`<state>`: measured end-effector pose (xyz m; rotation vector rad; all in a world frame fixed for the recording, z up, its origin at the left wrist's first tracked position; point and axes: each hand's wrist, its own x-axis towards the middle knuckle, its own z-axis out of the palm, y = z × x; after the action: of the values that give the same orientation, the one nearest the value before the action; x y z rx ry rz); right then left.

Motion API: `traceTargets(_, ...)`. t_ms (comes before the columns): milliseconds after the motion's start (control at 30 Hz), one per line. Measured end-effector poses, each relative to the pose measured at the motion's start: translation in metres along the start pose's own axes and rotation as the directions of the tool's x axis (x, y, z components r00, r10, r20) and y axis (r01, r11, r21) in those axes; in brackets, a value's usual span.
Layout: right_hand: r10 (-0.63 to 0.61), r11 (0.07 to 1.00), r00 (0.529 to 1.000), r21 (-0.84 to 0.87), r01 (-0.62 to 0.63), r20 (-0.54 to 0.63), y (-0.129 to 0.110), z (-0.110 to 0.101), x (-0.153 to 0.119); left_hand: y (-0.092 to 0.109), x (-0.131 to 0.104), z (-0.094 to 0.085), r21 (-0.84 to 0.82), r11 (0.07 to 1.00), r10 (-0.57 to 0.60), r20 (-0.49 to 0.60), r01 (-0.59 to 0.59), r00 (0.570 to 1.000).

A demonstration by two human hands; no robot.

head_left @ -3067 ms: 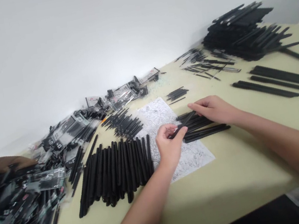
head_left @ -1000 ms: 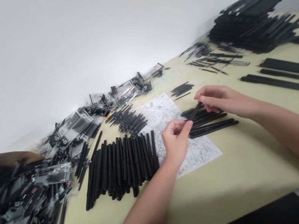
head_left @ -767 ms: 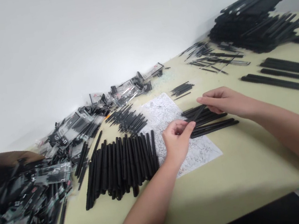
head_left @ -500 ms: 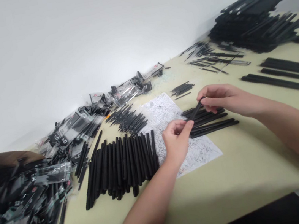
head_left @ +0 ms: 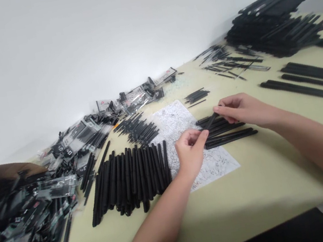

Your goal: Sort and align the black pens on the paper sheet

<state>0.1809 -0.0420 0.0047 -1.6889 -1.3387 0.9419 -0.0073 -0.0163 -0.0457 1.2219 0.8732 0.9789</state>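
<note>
A slim black pen is held slantwise between my two hands. My left hand pinches its lower end between thumb and fingers. At its upper end the fingertips of my right hand are closed, partly covering it. Below the hands, several black pens lie on a scribbled white sheet of paper and the table beside it. A thick row of black pens is to the left of my left hand. Thin dark refills lie in a bunch at the paper's far left edge.
Plastic packets are heaped along the wall and at the left. A smaller bunch of thin refills lies beyond the paper. At the back right stands a tall stack of black pens, with longer black sticks in front.
My right hand has turned slightly and shifted a little lower at the pen's upper end. My left hand is almost still.
</note>
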Motion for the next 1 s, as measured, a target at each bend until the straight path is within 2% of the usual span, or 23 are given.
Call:
traceTargets(167, -0.036, 0.997, 0.999, 0.066, 0.038, -0.028, -0.0028, 0.0001, -0.0013, 0.0005, 0.0000, 0.0003, 0.000, 1.000, 0.007, -0.005, -0.007, 1.000)
traceTargets(500, -0.016, 0.983, 0.999, 0.182, 0.024, -0.044, -0.0044, -0.0011, -0.0014, 0.0019, -0.0006, 0.0014, 0.004, 1.000, -0.012, -0.005, 0.012, 1.000)
traceTargets(1000, -0.132, 0.967, 0.989, 0.227, 0.113, 0.070, -0.0019, -0.0065, 0.0008, 0.0002, -0.0004, -0.0004, 0.095, 0.995, 0.017, 0.031, -0.020, 0.999)
